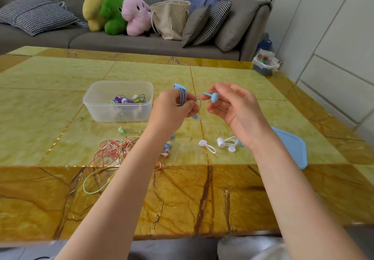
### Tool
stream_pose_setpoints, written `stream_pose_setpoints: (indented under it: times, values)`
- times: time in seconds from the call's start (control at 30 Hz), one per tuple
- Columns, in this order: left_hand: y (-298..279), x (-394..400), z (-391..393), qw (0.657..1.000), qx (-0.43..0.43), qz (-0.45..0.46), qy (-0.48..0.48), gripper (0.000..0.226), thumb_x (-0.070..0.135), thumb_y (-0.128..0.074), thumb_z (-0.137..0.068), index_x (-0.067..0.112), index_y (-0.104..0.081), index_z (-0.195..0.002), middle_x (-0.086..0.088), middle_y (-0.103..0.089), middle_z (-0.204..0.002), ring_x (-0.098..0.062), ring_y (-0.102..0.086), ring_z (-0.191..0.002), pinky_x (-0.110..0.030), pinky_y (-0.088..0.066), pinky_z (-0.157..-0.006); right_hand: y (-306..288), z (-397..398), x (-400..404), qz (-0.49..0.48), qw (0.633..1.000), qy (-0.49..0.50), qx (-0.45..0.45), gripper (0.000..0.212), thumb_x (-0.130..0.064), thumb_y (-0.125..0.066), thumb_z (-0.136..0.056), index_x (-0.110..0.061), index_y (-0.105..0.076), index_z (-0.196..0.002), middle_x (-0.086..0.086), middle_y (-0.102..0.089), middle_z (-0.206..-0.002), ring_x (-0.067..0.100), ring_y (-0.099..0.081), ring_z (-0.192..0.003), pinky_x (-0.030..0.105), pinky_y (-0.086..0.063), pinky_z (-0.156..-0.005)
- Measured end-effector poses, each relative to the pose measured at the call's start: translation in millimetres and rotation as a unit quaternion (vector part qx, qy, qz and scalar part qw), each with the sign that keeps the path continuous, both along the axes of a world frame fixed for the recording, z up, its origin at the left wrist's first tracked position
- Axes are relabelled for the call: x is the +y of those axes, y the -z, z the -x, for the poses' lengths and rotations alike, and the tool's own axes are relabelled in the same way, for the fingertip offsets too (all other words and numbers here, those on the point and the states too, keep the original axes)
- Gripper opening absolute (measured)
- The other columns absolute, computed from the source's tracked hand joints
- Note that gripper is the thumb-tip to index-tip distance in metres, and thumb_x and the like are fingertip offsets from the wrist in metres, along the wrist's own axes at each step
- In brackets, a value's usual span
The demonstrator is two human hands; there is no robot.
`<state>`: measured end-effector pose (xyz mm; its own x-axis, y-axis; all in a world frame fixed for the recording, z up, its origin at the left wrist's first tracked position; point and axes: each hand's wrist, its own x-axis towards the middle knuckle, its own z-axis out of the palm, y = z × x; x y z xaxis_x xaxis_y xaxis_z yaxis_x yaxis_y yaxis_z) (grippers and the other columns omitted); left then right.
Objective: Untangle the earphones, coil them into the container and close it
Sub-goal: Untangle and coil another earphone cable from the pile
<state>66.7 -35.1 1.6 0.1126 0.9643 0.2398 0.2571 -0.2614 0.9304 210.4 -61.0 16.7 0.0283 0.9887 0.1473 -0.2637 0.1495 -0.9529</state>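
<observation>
Left hand [174, 108] gripping blue coil [180, 94]. Right hand [232, 106] pinching blue tie [212, 96]. Open container [118, 102] on desk [242, 81].

Blue earphones coiled in hand, a tangle on the desk, the container open.

The blue earphones [180, 94] are wound in loops and held above the desk [232, 77], with one blue end [212, 96] drawn out to the right. A pink, yellow and green tangle [113, 152] of cables sprawls near the front. The clear plastic container [118, 101] stands open behind it with coiled purple and green earphones [129, 99] inside. Its blue lid [293, 148] lies flat, well apart at the right.
</observation>
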Motion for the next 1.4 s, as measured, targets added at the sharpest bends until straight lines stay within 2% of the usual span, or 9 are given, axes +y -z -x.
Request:
stream_pose_setpoints:
  times: [0.1, 0.23, 0.4, 0.53, 0.73, 0.9, 1.1, 1.27, 1.4]
  values:
    - [0, 0, -1, 1.000, 0.010, -0.017, -0.014, 0.023, 0.000, -0.051, -0.089, 0.017, -0.058, -0.076, 0.002, -0.065, -0.069, -0.015, -0.068, -0.069, -0.026, -0.056, -0.075, 2, 0, 0, -0.014, 0.997, 0.020, -0.066, 0.010, -0.007, -0.055, -0.091, -0.007, -0.059, -0.082, 0.005, -0.069, -0.070, 0.013, -0.063, -0.058, 0.021, -0.051, -0.056]
    - [-3, -2, -4, 0.998, 0.023, -0.048, -0.016, 0.013, 0.001, -0.052, -0.090, 0.011, -0.060, -0.087, 0.007, -0.062, -0.067, 0.003, -0.062, -0.054, -0.010, -0.050, -0.059, 5, 1, 0, -0.017, 0.993, 0.025, -0.114, 0.010, 0.003, -0.062, -0.084, -0.006, -0.061, -0.084, 0.006, -0.066, -0.075, 0.012, -0.064, -0.059, 0.020, -0.053, -0.058]
    - [-2, -3, -5, 0.994, 0.071, -0.085, -0.022, 0.012, 0.006, -0.053, -0.089, 0.015, -0.061, -0.089, 0.001, -0.065, -0.077, -0.019, -0.067, -0.077, -0.033, -0.054, -0.077, 11, 5, 1, 0.023, 0.980, 0.039, -0.192, 0.008, 0.000, -0.069, -0.079, -0.006, -0.065, -0.082, 0.008, -0.065, -0.081, 0.011, -0.064, -0.053, 0.019, -0.053, -0.057]
    - [-2, -4, -5, 0.993, 0.075, -0.093, -0.012, 0.012, 0.005, -0.052, -0.089, 0.015, -0.059, -0.088, 0.002, -0.064, -0.075, -0.015, -0.066, -0.073, -0.028, -0.054, -0.073, 11, 3, 2, 0.009, 0.968, 0.069, -0.242, 0.004, -0.005, -0.072, -0.078, -0.006, -0.069, -0.080, 0.004, -0.068, -0.070, 0.007, -0.063, -0.054, 0.017, -0.049, -0.054]
    - [-4, -7, -5, 0.981, 0.120, -0.144, -0.045, 0.010, 0.009, -0.054, -0.090, 0.012, -0.062, -0.092, 0.003, -0.064, -0.076, -0.020, -0.066, -0.076, -0.034, -0.052, -0.074, 10, 5, 0, -0.031, 0.953, 0.075, -0.291, 0.008, -0.006, -0.070, -0.080, -0.014, -0.070, -0.079, 0.000, -0.068, -0.063, 0.003, -0.060, -0.051, 0.015, -0.049, -0.056]
    - [-4, -10, -8, 0.947, 0.208, -0.236, -0.059, 0.013, 0.013, -0.052, -0.091, 0.009, -0.063, -0.097, 0.007, -0.057, -0.073, -0.017, -0.053, -0.065, -0.025, -0.033, -0.060, 12, 10, -2, 0.004, 0.978, 0.038, -0.206, 0.006, -0.003, -0.067, -0.082, -0.008, -0.068, -0.084, -0.001, -0.065, -0.059, 0.007, -0.056, -0.049, 0.019, -0.045, -0.052]
    - [-3, -8, -3, 0.919, 0.233, -0.315, -0.048, 0.025, 0.024, -0.044, -0.086, 0.004, -0.059, -0.081, -0.005, -0.069, -0.083, -0.029, -0.063, -0.065, -0.043, -0.050, -0.059, 13, 15, -2, 0.067, 0.994, -0.080, -0.023, 0.012, 0.001, -0.054, -0.089, -0.008, -0.062, -0.092, -0.002, -0.065, -0.064, 0.012, -0.058, -0.052, 0.020, -0.043, -0.052]
    - [-5, -7, -4, 0.931, 0.208, -0.295, -0.050, 0.020, 0.018, -0.046, -0.086, 0.006, -0.061, -0.081, 0.010, -0.055, -0.072, -0.020, -0.057, -0.062, -0.036, -0.046, -0.061, 15, 17, -1, 0.066, 0.996, -0.041, -0.035, 0.015, 0.003, -0.061, -0.083, -0.010, -0.064, -0.090, 0.000, -0.064, -0.059, 0.013, -0.047, -0.051, 0.023, -0.036, -0.054]
    - [-3, -4, -4, 0.935, 0.212, -0.278, -0.064, 0.021, 0.017, -0.045, -0.091, 0.003, -0.060, -0.090, -0.005, -0.063, -0.073, -0.029, -0.060, -0.066, -0.038, -0.044, -0.064, 17, 16, -2, 0.030, 0.996, 0.034, -0.079, 0.012, -0.003, -0.063, -0.084, -0.012, -0.070, -0.086, 0.002, -0.068, -0.064, 0.008, -0.046, -0.042, 0.018, -0.030, -0.040]
